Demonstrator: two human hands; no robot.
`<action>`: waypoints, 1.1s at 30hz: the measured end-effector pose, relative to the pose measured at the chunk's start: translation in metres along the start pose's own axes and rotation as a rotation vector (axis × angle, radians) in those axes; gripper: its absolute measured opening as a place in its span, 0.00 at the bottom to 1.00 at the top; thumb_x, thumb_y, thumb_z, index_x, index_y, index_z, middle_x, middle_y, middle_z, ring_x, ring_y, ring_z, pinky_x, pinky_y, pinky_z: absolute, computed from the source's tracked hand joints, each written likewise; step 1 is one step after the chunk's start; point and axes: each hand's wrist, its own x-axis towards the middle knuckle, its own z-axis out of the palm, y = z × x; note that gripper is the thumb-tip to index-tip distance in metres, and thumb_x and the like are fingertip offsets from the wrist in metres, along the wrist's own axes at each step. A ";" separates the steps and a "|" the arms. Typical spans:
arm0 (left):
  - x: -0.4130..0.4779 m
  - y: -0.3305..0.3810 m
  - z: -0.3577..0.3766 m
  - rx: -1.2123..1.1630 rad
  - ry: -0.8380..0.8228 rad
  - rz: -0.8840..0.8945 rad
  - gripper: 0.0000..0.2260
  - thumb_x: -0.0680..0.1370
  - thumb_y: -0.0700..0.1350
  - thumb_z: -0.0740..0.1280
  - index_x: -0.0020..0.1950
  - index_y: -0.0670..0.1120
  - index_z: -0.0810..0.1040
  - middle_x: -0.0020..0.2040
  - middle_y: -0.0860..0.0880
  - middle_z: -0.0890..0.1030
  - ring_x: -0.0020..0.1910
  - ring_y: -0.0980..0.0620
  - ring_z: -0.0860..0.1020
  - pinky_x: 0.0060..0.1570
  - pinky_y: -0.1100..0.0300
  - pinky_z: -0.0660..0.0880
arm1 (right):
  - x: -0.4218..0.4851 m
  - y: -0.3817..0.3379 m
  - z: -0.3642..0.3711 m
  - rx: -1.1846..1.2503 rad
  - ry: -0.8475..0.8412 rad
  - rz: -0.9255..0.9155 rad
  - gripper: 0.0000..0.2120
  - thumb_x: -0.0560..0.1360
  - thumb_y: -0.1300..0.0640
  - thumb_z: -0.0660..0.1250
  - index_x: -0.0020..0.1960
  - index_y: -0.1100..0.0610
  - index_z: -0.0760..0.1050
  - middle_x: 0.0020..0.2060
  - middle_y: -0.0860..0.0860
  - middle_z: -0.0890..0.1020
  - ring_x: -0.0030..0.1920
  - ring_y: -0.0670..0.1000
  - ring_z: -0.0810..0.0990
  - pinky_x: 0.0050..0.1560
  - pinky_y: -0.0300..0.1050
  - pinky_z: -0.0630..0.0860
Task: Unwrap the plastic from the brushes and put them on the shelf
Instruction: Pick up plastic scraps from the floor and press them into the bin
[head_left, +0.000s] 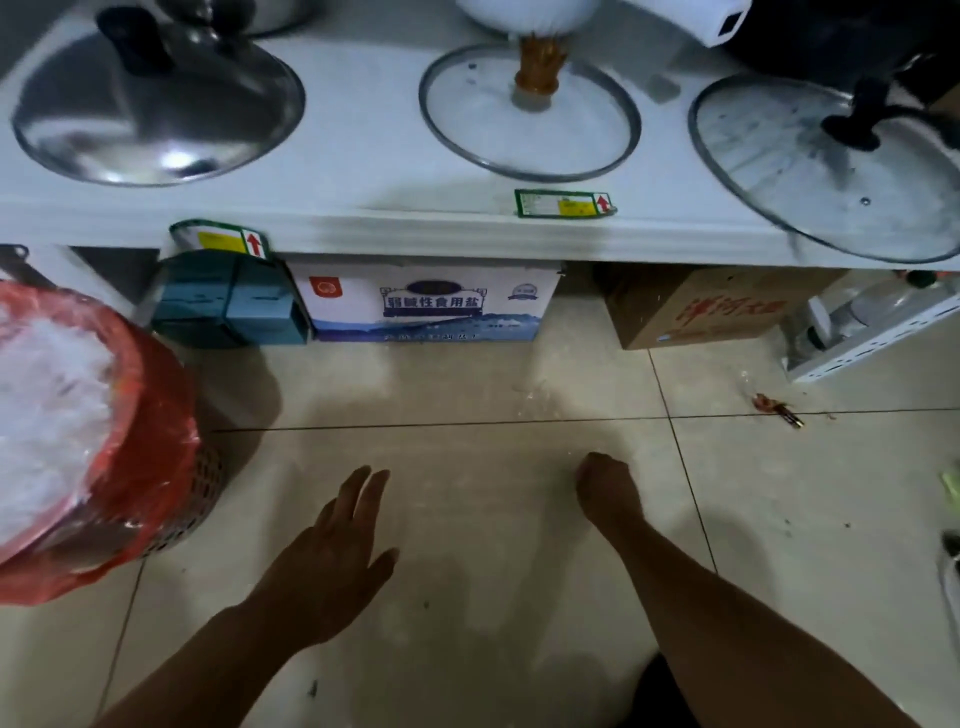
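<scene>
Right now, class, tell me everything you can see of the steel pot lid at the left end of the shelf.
The steel lid is round, domed and shiny, and looks like polished metal that mirrors the lights. A black knob stands at its crown. It lies rim down on the white shelf, at the left end, close to the front edge. The picture is slightly blurred, so finer marks cannot be told.

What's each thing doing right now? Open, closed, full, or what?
Left hand: open, fingers spread, empty.
Right hand: fingers curled, nothing seen in it.
Steel lid: lying on the shelf, knob up.
Right glass lid: sticking out over the shelf edge.
Basket: lined with a red bag, heaped with white plastic.
White box: tucked under the shelf.
</scene>
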 end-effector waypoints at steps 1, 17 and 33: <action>-0.003 0.002 -0.007 -0.001 0.013 0.005 0.39 0.83 0.62 0.57 0.83 0.51 0.36 0.84 0.49 0.37 0.82 0.47 0.57 0.74 0.52 0.68 | -0.008 -0.011 -0.004 0.019 -0.018 -0.010 0.11 0.79 0.64 0.60 0.50 0.58 0.81 0.47 0.56 0.85 0.49 0.58 0.86 0.48 0.47 0.82; -0.175 -0.038 -0.203 0.057 0.342 -0.107 0.42 0.75 0.69 0.47 0.84 0.50 0.42 0.85 0.48 0.43 0.83 0.47 0.50 0.79 0.52 0.57 | -0.134 -0.275 -0.171 0.457 -0.158 -0.625 0.06 0.76 0.63 0.74 0.53 0.62 0.85 0.41 0.50 0.85 0.38 0.28 0.79 0.42 0.31 0.71; -0.267 -0.184 -0.233 -0.180 0.480 -0.355 0.39 0.82 0.55 0.65 0.83 0.46 0.44 0.83 0.44 0.47 0.80 0.39 0.57 0.76 0.46 0.64 | -0.294 -0.520 -0.082 0.304 -0.103 -0.990 0.12 0.80 0.58 0.69 0.63 0.56 0.81 0.59 0.52 0.82 0.56 0.51 0.83 0.60 0.50 0.80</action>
